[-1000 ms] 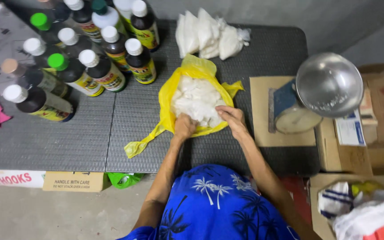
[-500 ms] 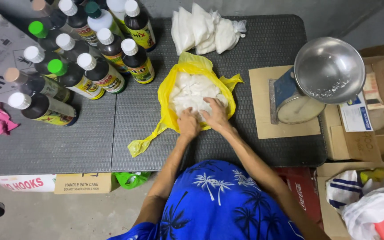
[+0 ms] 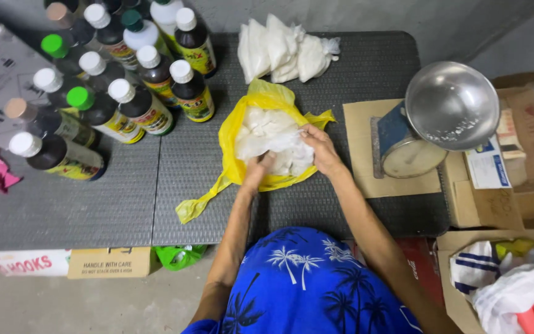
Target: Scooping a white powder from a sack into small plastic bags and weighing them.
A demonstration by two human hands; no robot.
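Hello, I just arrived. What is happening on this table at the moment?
A person in a blue palm-print shirt has both hands in an open yellow plastic bag on the dark table. The left hand and right hand grip a clear bag of white stuff. Similar filled bags lie behind, bottles to the left, a scale to the right.

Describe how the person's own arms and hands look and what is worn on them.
Both arms are bare from the upper arm down. The left hand and right hand have no gloves, and no rings or watch are visible. The blue shirt carries a white palm-tree print.
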